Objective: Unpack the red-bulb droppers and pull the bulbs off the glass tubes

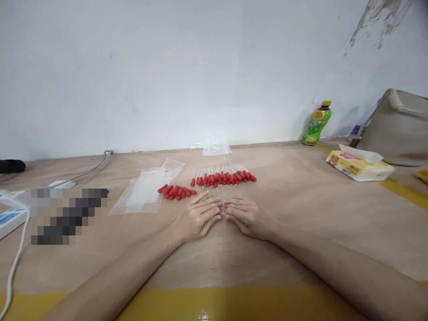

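Note:
A row of glass droppers with red rubber bulbs [223, 179] lies side by side on the wooden table, bulbs pointing away from me. A small heap of loose red bulbs [176, 191] sits to its left. My left hand [198, 218] and my right hand [243, 215] rest flat on the table, fingertips almost meeting over the near glass tips of the droppers. The fingers of both hands lie stretched out and together, touching the tips.
Clear plastic bags [146, 191] lie left of the bulbs, another bag [216, 150] by the wall. A green bottle [316, 123], a tissue pack [358, 165] and a beige bag [397, 127] stand at the right. A power strip with cables [13, 214] is at the left.

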`<state>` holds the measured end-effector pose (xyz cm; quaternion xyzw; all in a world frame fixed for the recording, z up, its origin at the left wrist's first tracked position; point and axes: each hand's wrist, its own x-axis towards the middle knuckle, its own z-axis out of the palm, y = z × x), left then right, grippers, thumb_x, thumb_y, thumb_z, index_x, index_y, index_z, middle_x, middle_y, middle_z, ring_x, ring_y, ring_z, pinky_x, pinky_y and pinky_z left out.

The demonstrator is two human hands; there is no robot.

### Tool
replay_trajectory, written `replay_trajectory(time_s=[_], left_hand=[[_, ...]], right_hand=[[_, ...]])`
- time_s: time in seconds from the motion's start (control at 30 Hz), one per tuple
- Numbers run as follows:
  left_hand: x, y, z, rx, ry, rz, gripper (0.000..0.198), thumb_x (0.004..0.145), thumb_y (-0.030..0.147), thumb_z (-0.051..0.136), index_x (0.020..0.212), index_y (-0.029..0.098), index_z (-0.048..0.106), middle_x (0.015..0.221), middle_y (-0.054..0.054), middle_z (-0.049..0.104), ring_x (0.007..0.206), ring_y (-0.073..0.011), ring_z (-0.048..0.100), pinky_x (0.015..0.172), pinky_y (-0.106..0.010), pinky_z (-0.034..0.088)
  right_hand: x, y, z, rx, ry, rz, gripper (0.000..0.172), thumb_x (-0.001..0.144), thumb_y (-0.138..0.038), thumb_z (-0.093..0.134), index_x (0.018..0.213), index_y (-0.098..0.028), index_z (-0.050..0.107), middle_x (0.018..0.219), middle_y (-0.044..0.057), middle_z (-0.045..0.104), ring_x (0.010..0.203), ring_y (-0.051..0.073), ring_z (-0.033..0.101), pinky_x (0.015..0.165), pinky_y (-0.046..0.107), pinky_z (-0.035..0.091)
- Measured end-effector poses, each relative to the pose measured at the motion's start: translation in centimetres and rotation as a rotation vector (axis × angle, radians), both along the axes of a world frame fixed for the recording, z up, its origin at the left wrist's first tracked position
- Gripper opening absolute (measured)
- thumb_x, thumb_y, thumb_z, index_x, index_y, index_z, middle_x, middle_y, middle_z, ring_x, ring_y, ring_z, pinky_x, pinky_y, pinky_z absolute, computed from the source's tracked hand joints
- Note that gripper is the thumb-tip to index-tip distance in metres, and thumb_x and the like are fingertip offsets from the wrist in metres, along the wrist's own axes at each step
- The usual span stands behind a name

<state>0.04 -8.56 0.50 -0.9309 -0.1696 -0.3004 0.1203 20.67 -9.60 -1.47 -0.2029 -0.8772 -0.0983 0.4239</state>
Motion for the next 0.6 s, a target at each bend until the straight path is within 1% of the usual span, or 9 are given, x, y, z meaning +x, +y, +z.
replay_trajectory(time_s=[0.17,0.3,0.43,0.6], left_hand=[[-0.01,-0.13,0.17,-0.031,0.005,-0.003,0.018,0.085,0.017,0.046,0.098,0.016,0.058,0.1,-0.006,0.067,0.106,-0.0179,0.056,0.104,-0.043,0.032],[-0.04,-0.27,0.25,-0.082,0.02,-0.001,0.018,0.086,0.017,0.044,0.096,0.017,0.059,0.093,-0.005,0.068,0.107,-0.0178,0.056,0.105,-0.044,0.03],[-0.15,-0.31,0.32,-0.123,0.04,0.009,0.017,0.087,0.017,0.043,0.094,0.017,0.059,0.092,-0.003,0.068,0.106,-0.0178,0.056,0.106,-0.044,0.029],[-0.26,-0.45,0.51,-0.113,0.023,0.0,0.016,0.086,0.016,0.044,0.092,0.017,0.058,0.093,-0.003,0.068,0.106,-0.018,0.056,0.105,-0.044,0.029]], right_hand=[[0.06,-0.26,0.34,0.047,-0.037,-0.023,0.011,0.084,-0.016,0.048,0.086,-0.015,0.059,0.093,0.008,0.067,0.094,0.015,0.06,0.089,0.03,0.047],[0.15,-0.36,0.48,0.069,-0.056,-0.029,0.011,0.085,-0.016,0.048,0.086,-0.015,0.059,0.091,0.006,0.067,0.095,0.015,0.06,0.089,0.031,0.047],[0.35,-0.39,0.52,0.087,-0.06,-0.03,0.012,0.084,-0.015,0.048,0.084,-0.016,0.06,0.09,0.006,0.067,0.094,0.015,0.06,0.088,0.031,0.048],[0.68,-0.43,0.61,0.163,-0.084,-0.047,0.011,0.084,-0.014,0.049,0.086,-0.014,0.06,0.09,0.008,0.068,0.095,0.017,0.06,0.089,0.032,0.048]])
